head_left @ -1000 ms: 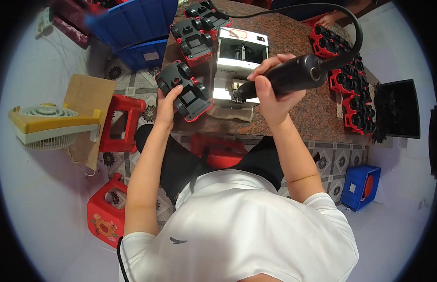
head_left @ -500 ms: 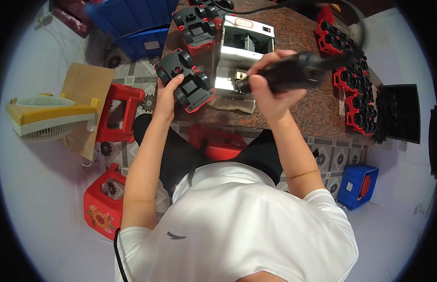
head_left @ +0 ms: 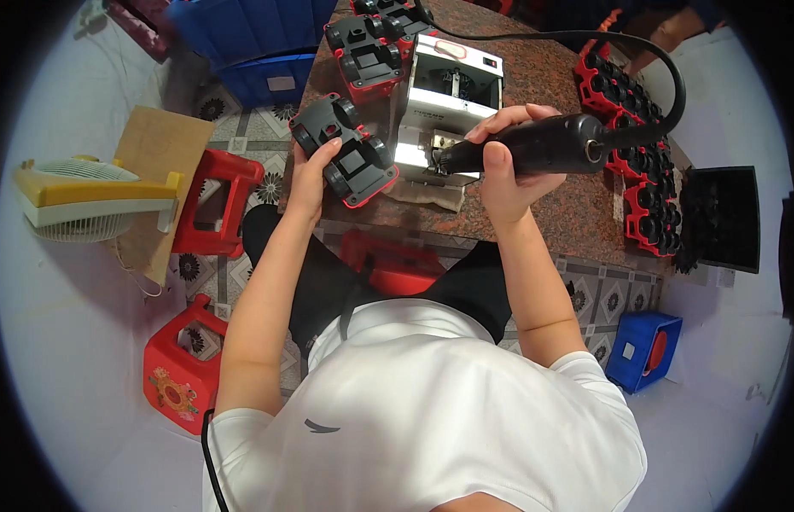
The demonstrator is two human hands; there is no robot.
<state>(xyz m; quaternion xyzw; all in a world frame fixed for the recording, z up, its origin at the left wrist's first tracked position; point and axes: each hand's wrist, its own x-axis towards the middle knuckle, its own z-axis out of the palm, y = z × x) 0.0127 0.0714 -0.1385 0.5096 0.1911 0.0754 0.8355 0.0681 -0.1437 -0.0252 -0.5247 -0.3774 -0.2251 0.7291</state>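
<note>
My left hand [head_left: 310, 181] is closed round the edge of a black and red toy-car chassis [head_left: 360, 165] with black wheels, its thumb lying on the upper face. The chassis is tilted near the table's front edge. In my right hand [head_left: 509, 179] is a black corded electric screwdriver [head_left: 546, 147], lying nearly level. Its tip points left, at the front of a white screw feeder [head_left: 429, 111]; whether they touch I cannot tell. The feeder stands between my hands, and a cloth-like pad [head_left: 427, 194] sticks out under it.
More chassis [head_left: 367, 61] sit behind my left hand, others [head_left: 644, 162] line the table's right side. The screwdriver's cord [head_left: 674, 85] loops over the brown speckled table [head_left: 542, 77]. Blue crates [head_left: 269, 81], red stools [head_left: 179, 375] and a yellow fan [head_left: 98, 192] stand left. Another person's arm [head_left: 666, 38] shows far right.
My right hand and the screwdriver have shifted slightly right, the tool's tip staying at the feeder. An arm has come into view at the far right. My left hand still holds the chassis.
</note>
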